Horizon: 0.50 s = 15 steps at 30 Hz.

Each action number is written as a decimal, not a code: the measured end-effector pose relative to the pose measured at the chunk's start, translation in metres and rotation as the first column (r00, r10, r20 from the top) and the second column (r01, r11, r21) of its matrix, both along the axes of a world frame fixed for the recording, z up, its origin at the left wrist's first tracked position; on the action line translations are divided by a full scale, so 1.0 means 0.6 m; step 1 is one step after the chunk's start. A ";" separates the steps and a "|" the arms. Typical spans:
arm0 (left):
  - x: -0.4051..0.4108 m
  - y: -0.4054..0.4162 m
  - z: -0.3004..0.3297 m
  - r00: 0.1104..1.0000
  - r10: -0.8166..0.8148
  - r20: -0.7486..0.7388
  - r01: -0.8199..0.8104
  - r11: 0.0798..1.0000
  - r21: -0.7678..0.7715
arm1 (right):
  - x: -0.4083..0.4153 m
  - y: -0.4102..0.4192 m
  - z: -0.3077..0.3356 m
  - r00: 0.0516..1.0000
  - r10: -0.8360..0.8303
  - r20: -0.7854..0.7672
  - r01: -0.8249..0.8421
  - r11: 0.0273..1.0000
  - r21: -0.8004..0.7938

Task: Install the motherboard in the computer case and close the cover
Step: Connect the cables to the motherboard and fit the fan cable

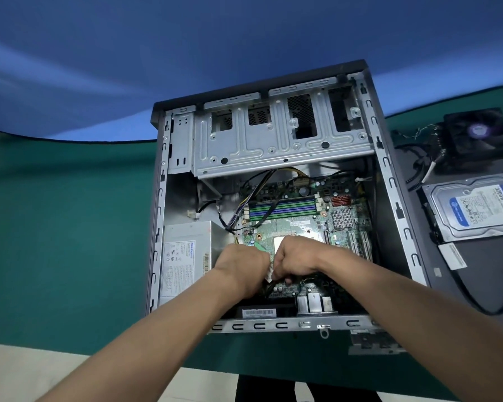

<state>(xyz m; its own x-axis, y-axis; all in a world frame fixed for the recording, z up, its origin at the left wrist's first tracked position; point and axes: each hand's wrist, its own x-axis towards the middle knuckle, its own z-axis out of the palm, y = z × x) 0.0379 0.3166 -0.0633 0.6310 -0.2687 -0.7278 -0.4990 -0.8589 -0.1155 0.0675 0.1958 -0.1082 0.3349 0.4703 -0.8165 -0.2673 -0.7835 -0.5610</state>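
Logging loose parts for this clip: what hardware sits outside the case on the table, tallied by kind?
Cooling fan: 1
Hard drive: 1
Metal bracket by the computer case near edge: 1
Total: 3
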 end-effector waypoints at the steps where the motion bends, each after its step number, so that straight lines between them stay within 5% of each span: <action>1: 0.001 0.000 0.001 1.000 -0.006 0.012 0.006 1.000 0.003 | 0.000 0.001 0.000 1.000 0.003 0.004 -0.003 1.000 -0.001; 8: 0.014 -0.001 0.010 0.990 0.082 -0.116 -0.084 0.996 -0.013 | 0.000 0.002 0.001 1.000 -0.003 0.017 0.004 1.000 -0.005; 15: 0.008 -0.007 0.003 0.998 0.014 -0.061 -0.011 0.999 0.053 | 0.001 0.002 0.001 0.999 0.012 0.048 -0.011 1.000 -0.009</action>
<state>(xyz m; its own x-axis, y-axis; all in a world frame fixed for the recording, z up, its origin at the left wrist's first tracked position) 0.0430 0.3125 -0.0614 0.5875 -0.2208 -0.7785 -0.4956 -0.8587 -0.1305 0.0682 0.1972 -0.1079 0.3685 0.4673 -0.8036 -0.2311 -0.7913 -0.5661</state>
